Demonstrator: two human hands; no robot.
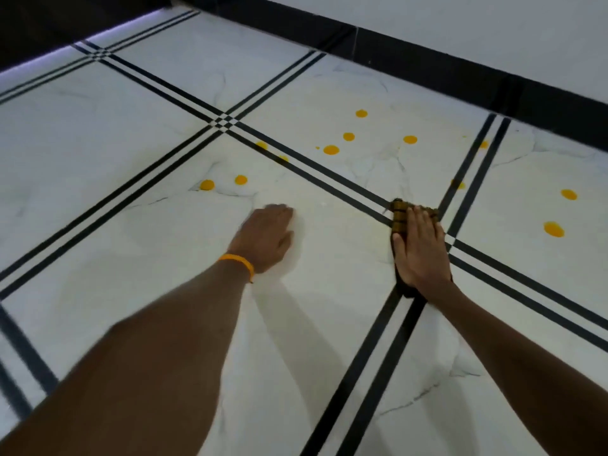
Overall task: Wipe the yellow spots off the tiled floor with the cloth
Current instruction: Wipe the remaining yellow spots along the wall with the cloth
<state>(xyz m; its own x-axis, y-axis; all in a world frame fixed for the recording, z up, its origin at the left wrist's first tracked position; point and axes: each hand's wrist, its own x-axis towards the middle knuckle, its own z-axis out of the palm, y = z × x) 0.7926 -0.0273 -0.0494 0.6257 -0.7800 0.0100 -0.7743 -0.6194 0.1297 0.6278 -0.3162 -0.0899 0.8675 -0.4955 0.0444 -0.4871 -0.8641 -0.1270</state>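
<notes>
Two yellow spots (223, 182) lay just beyond your left hand (268, 236), which rested palm down on the tiled floor (164, 258), gripping nothing; your right hand (419, 248) pressed the cloth (399, 210) flat with straight fingers over crossing black tile lines (355, 376), its length running away from you; the nearest spot (458, 184) sat just ahead and right of the cloth, two larger spots (554, 229) further right; a forward-right sweep by that hand looked likeliest.

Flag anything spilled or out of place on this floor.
Yellow spots lie scattered across the white tiled floor, most beyond the cloth, two to its right, a few on the black stripes. They look like spilled drops. The right hand presses the cloth flat.
</notes>
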